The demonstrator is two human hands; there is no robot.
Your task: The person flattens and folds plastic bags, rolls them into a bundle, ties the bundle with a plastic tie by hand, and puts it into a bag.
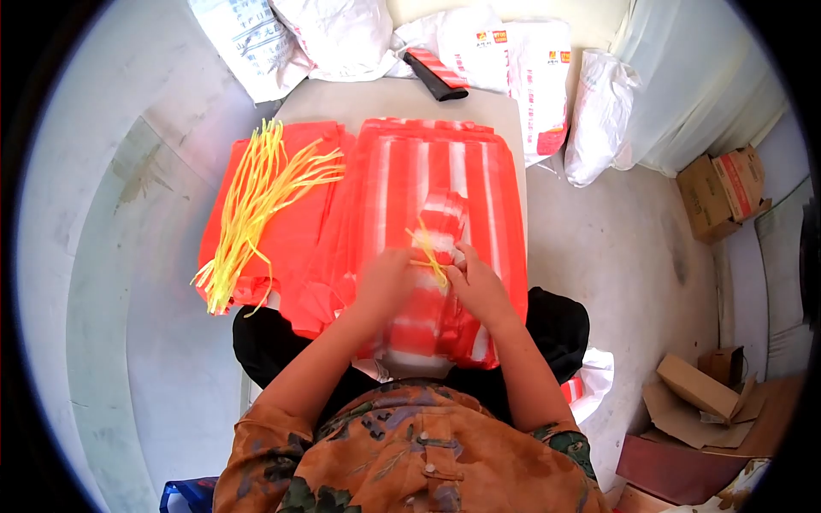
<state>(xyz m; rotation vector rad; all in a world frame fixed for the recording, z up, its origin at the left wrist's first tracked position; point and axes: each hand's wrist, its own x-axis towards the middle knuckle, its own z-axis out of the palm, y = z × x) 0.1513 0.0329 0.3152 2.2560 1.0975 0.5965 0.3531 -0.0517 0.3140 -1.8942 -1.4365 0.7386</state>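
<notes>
In front of me is a folded bundle of red-and-white striped plastic sheet or bags (442, 214), with a thin yellow strip (425, 238) across its middle. My left hand (389, 278), slightly blurred, is closed at the strip's left side. From the right, my right hand (475, 284) pinches at the strip and the bundle's edge. The bundle lies on a wide stack of the same striped plastic (487, 184). Left of that stack, many loose yellow strips (244, 209) lie on plain red plastic (299, 231).
A pale table (321, 101) bears the stacks. A black-and-red striped roll (438, 77) lies at its far edge. White woven sacks (338, 38) stand behind it. Cardboard boxes (723, 192) are on the right, with an opened carton (697, 406) lower down.
</notes>
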